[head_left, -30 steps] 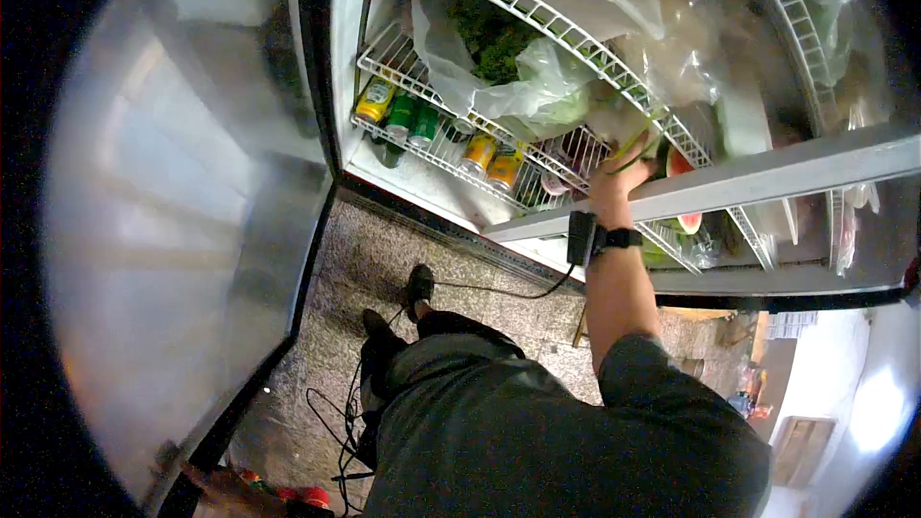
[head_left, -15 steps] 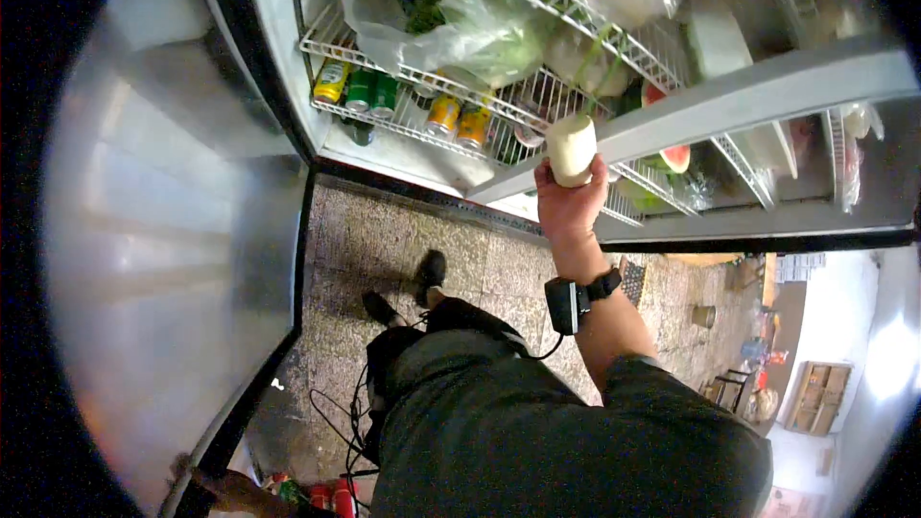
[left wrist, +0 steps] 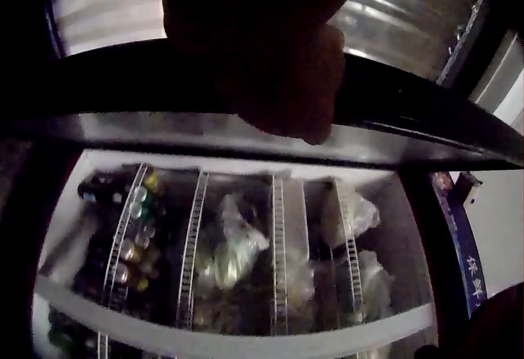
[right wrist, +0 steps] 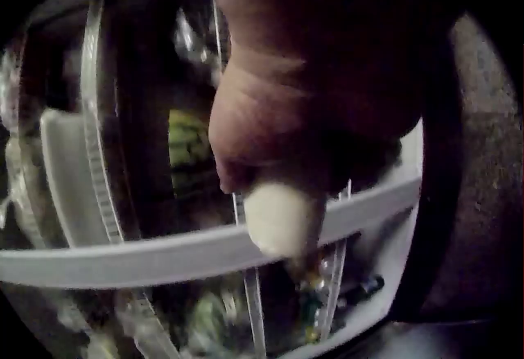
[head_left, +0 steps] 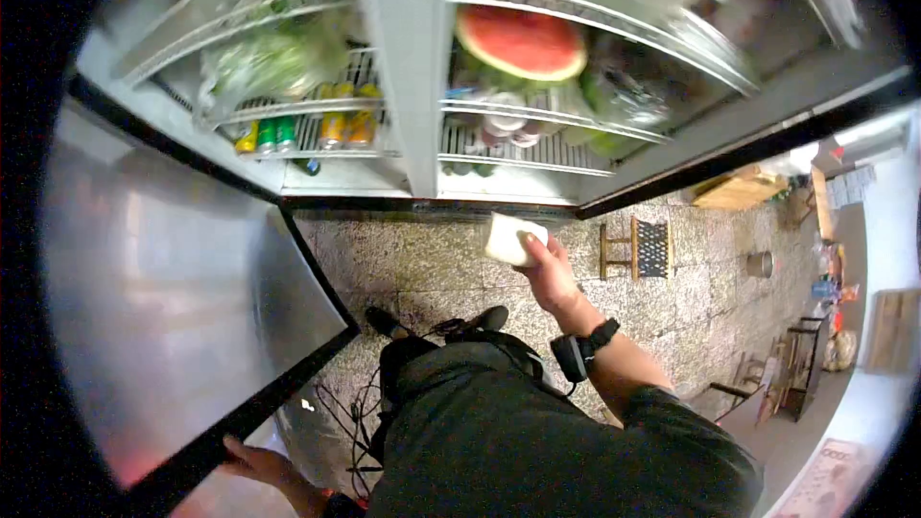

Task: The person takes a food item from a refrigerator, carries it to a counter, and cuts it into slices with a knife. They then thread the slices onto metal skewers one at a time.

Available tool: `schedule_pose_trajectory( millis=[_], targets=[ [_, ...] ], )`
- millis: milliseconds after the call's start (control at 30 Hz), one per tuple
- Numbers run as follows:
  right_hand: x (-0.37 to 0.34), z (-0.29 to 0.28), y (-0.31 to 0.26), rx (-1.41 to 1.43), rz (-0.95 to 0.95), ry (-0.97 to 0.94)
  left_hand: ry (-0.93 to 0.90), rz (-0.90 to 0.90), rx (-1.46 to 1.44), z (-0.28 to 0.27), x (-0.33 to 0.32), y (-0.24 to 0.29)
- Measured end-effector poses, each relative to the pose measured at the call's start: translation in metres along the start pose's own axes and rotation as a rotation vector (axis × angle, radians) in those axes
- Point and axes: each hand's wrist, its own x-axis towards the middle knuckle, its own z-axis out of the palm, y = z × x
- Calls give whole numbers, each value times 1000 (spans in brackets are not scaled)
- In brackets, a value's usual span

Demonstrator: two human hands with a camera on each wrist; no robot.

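Note:
In the head view my right hand (head_left: 552,278) grips a short, pale cylindrical thing (head_left: 508,239), held over the floor in front of the open fridge. The right wrist view has the same pale piece (right wrist: 282,218) jutting out below the dark right hand (right wrist: 278,121). At the lower left, my left hand (head_left: 264,468) is at the edge of the fridge door (head_left: 317,350). Seen from the left wrist, the left hand (left wrist: 282,72) curls over the door's dark edge (left wrist: 385,101); most of its fingers are lost in shadow.
Fridge shelves hold a cut watermelon (head_left: 523,41), bagged greens (head_left: 264,67) and several cans (head_left: 332,129). A white post (head_left: 408,67) divides the opening. A small stool (head_left: 650,248) stands on the floor (head_left: 432,269), and cables (head_left: 350,417) lie near the feet.
My right hand has brought the pale piece out from the fridge front and down over the floor. The head view has turned right, showing more of the right compartment. The left hand remains at the door.

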Motion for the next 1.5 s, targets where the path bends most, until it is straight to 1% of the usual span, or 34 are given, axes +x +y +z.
schedule_pose_trajectory(
  millis=[33, 100, 167, 233, 300, 367, 433, 500, 533, 567, 600, 633, 700, 733, 767, 833, 900, 967, 1000, 1033, 1067, 1100, 1133, 1167, 1200, 1233, 1267, 1300, 1333, 1367, 1400, 1433, 1467, 1500],
  targets=[
    [-6, -33, -14, -30, 44, 41, 43, 195, 125, 64, -54, 52],
    [-11, -101, -26, 27, -23, 137, -153, 236, 241, 99, -88, 69],
    [-18, -167, -42, 77, -6, 202, -337, 196, 13, 139, -127, 89],
    [-24, -213, -60, 174, -55, 259, -539, 268, -13, 176, -147, 90],
    [-39, -248, -80, 234, -155, 265, -620, 329, -13, 228, -176, 112],
    [-46, -288, -87, 275, -160, 348, -608, 413, -58, 284, -197, 119],
    [-57, -318, -98, 258, -196, 345, -671, 401, -90, 329, -214, 132],
    [-63, -351, -109, 165, -228, 338, -589, 282, -24, 366, -234, 148],
    [-63, -368, -116, 209, -233, 369, -562, 217, -72, 388, -231, 141],
    [-63, -384, -125, 251, -243, 405, -612, 307, -151, 402, -239, 146],
    [-60, -398, -136, 350, -291, 463, -463, 405, -61, 421, -240, 141],
    [-55, -421, -143, 418, -323, 469, -308, 497, 31, 440, -237, 133],
    [-50, -451, -170, 337, -429, 463, -376, 364, -75, 464, -230, 129],
    [-47, -471, -182, 360, -454, 436, -432, 403, -175, 470, -239, 136],
    [-41, -490, -194, 354, -470, 468, -491, 438, -282, 479, -249, 144],
    [-30, -525, -220, 396, -549, 513, -247, 482, 9, 501, -248, 144],
    [-13, -563, -254, 446, -641, 566, -300, 419, -190, 514, -244, 137],
    [2, -597, -302, 549, -676, 552, -242, 801, 165, 531, -119, 39],
    [12, -608, -330, 586, -724, 522, -339, 744, 66, 520, -156, 64],
    [24, -615, -361, 628, -767, 484, -331, 754, 74, 508, -200, 92],
    [36, -624, -390, 624, -807, 423, -384, 471, 139, 494, -247, 124],
    [51, -638, -420, 620, -843, 359, -422, 183, 199, 481, -270, 141],
    [70, -661, -455, 646, -885, 305, -612, 541, 184, 472, -222, 74],
    [90, -678, -485, 672, -920, 252, -655, 294, 203, 452, -287, 110],
    [96, -655, -519, 572, -935, 404, -716, 507, 274, 435, -296, 86],
    [125, -689, -548, 563, -942, 332, -665, 320, 294, 416, -337, 84],
    [145, -706, -576, 590, -847, 318, -790, 485, 436, 390, -376, 93],
    [163, -716, -600, 476, -840, 358, -929, 393, 248, 359, -416, 91],
    [159, -688, -614, 406, -845, 420, -898, 457, 363, 331, -456, 90],
    [181, -705, -630, 363, -817, 393, -877, 257, 511, 302, -506, 107],
    [201, -727, -645, 295, -779, 251, -871, 307, 583, 272, -542, 105],
    [257, -819, -663, 219, -675, -618, -940, 219, 628, 243, -566, 101],
    [260, -811, -668, 276, -574, -475, -976, 212, 695, 217, -588, 99],
    [281, -834, -677, 292, -561, -478, -966, 215, 714, 194, -603, 99]
  ],
)
